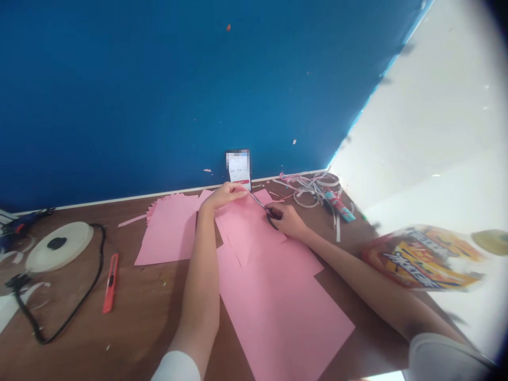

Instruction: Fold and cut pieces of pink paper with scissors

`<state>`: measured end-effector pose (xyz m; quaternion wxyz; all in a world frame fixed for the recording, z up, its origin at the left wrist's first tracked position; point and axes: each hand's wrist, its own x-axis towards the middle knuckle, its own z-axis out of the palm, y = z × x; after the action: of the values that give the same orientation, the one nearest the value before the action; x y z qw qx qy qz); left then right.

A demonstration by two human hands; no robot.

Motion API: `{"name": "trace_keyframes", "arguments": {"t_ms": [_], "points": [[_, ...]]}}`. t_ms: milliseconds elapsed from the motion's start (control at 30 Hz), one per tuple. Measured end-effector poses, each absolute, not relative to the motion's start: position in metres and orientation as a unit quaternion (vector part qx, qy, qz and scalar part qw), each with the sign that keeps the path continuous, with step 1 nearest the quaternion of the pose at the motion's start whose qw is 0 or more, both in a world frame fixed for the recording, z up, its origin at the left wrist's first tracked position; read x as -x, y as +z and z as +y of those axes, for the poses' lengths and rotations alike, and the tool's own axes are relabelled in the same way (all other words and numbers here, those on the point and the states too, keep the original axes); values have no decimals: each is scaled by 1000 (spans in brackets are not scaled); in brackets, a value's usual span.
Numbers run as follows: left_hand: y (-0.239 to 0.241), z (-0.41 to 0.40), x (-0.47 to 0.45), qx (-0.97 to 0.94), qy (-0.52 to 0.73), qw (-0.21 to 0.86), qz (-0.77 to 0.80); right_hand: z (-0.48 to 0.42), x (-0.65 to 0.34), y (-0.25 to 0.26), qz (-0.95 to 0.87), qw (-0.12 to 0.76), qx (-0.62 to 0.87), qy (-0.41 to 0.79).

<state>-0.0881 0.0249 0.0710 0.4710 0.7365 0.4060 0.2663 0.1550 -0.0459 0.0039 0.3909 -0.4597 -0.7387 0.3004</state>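
Note:
My right hand [288, 219] is closed round the dark handles of a pair of scissors [262, 206], whose blades point up and left. My left hand [224, 196] pinches the far edge of a pink paper sheet [248, 227] right at the blade tips. That sheet lies on top of a bigger pink sheet [281, 301] spread on the brown table [143, 301]. A further stack of pink sheets [170, 230] lies just left of my left forearm.
A phone [238, 168] leans upright against the blue wall behind my hands. An orange utility knife [110, 282], a white round disc [59, 245] and a black cable [79, 301] lie at left. White strips [313, 190] and a colourful packet [420, 257] are at right.

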Motion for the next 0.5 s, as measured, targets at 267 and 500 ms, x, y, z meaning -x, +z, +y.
{"name": "trace_keyframes", "arguments": {"t_ms": [267, 500], "points": [[70, 25, 85, -763, 217, 459, 400, -35, -159, -6, -662, 447, 452, 397], [59, 29, 70, -782, 116, 479, 382, -33, -158, -7, -625, 482, 434, 434]]}}
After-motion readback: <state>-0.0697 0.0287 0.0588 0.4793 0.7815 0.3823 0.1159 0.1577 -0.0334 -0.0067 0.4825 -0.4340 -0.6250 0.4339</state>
